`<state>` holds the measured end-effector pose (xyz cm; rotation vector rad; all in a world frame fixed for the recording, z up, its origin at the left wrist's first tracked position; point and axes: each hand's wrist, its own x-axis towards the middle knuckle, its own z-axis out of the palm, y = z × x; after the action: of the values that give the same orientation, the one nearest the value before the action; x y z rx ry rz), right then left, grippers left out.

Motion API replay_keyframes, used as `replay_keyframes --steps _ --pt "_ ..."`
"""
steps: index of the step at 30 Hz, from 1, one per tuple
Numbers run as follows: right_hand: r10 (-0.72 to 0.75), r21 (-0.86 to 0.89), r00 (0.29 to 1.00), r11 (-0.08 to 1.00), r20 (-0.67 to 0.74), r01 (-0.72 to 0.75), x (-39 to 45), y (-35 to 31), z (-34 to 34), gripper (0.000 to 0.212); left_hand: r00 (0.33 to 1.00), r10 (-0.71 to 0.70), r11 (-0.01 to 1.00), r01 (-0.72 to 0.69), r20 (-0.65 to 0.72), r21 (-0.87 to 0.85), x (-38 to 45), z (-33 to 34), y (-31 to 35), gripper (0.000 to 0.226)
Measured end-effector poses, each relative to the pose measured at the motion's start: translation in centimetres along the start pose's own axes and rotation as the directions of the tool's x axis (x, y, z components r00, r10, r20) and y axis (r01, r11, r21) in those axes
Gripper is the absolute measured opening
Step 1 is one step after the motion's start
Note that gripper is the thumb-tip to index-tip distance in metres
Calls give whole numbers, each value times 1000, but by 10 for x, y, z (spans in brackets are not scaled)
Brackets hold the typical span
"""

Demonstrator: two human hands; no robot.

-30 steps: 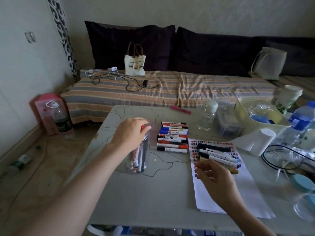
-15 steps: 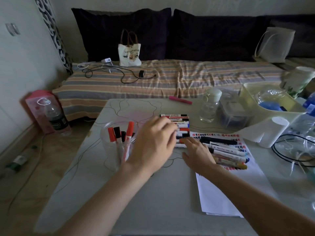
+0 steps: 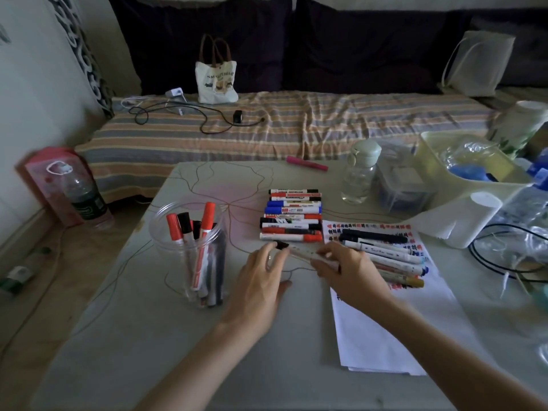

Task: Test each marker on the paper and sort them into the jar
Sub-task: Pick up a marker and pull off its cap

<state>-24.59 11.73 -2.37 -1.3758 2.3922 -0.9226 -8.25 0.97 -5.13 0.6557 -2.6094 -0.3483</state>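
Fingers of the right hand curl round the barrel of a white marker with a black cap, held just above the table, while the left hand pinches that cap end between fingertip and thumb; how tightly it grips is hard to make out, since motion blurs the marker and the print on its barrel cannot be read. The table's near edge and right side are cut off by the frame. A white sheet of paper lies to the right under the right forearm, its upper part covered in rows of red and black test marks too small to read, with a loose bunch of pens lying across them, partly hidden by the right hand. A clear jar stands to the left of the hands, holding red and black markers upright. A tidy row of markers lies just beyond the hands; their labels show print, but no word is legible. On the bed behind, a tote bag carries writing that starts "NAUGHTY".
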Motion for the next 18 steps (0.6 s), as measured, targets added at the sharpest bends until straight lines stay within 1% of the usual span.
replay_keyframes --steps 2,4,5,6,8,9,10,12,13,14,16,18 --pt "68 155 997 985 46 -75 -23 -4 -27 5 997 60 995 -63 -47 -81 1 -3 4 45" --pt "136 273 986 949 92 -157 -47 -4 -49 8 993 103 980 -112 -62 -166 -2 -5 16 34" --pt "180 378 976 901 123 -213 -58 -3 -57 9 992 111 969 -123 -68 -216 -5 -4 23 30" --pt "241 516 958 807 156 -287 -67 -1 -63 9 991 115 951 -128 -62 -281 -8 -4 31 26" --pt "356 745 905 533 233 -402 -82 2 -70 15 993 117 905 -115 -19 -410 -13 -3 50 28" --pt "386 805 883 414 267 -425 -88 3 -70 18 993 115 886 -97 13 -453 -15 -2 60 32" --pt "392 824 873 361 291 -437 -94 3 -68 21 991 120 875 -80 54 -478 -16 -1 70 36" --pt "364 816 885 390 289 -427 -103 3 -58 27 978 163 863 -77 131 -500 -18 1 86 40" --pt "353 818 895 403 274 -410 -106 4 -53 27 973 182 849 -82 144 -522 -19 2 91 40" --pt "351 834 900 390 259 -391 -108 4 -50 25 973 186 829 -81 135 -554 -19 3 94 36" --pt "345 880 906 314 244 -357 -109 5 -44 17 984 152 786 -61 97 -616 -19 3 95 25" --pt "339 913 916 263 215 -312 -109 7 -39 20 986 129 780 -39 101 -624 -18 3 96 18"
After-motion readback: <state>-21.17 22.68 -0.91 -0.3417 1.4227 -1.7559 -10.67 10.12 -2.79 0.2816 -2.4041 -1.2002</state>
